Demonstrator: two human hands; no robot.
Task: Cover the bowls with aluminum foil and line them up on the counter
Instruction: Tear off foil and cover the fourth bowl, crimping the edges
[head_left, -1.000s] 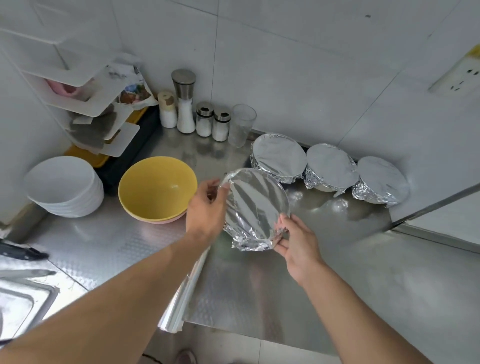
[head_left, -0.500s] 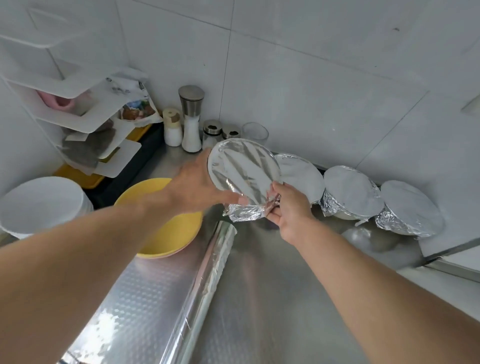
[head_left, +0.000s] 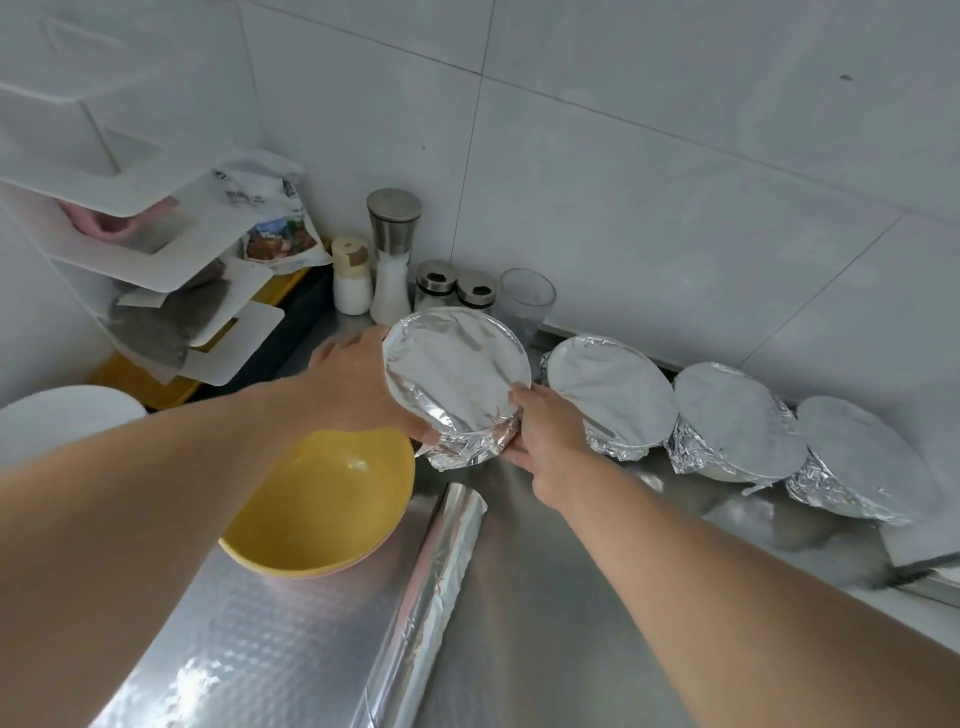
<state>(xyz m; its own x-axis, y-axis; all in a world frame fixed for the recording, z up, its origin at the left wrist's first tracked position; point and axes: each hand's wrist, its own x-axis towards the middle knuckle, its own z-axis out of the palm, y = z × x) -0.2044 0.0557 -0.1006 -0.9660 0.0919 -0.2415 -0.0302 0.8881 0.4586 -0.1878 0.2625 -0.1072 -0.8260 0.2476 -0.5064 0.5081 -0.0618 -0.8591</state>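
Note:
A foil-covered bowl (head_left: 457, 371) is held between both hands, tilted toward me, at the left end of a row of three foil-covered bowls (head_left: 613, 395) (head_left: 737, 421) (head_left: 862, 457) along the back wall. My left hand (head_left: 358, 384) grips its left side; my right hand (head_left: 545, 436) grips its lower right rim. I cannot tell whether it touches the counter. An uncovered yellow bowl (head_left: 327, 509) sits on the steel counter (head_left: 545, 623) under my left forearm. A foil roll (head_left: 431, 587) lies in front of it.
Salt and spice shakers (head_left: 389, 260) and a clear glass (head_left: 527, 299) stand behind the held bowl. A white corner shelf (head_left: 156, 249) with packets hangs at the left. Stacked white bowls (head_left: 67, 415) sit at the left edge.
Both hands carried the foil-covered bowl from the middle of the counter back toward the wall, to the left end of the row. The view has shifted closer and lower.

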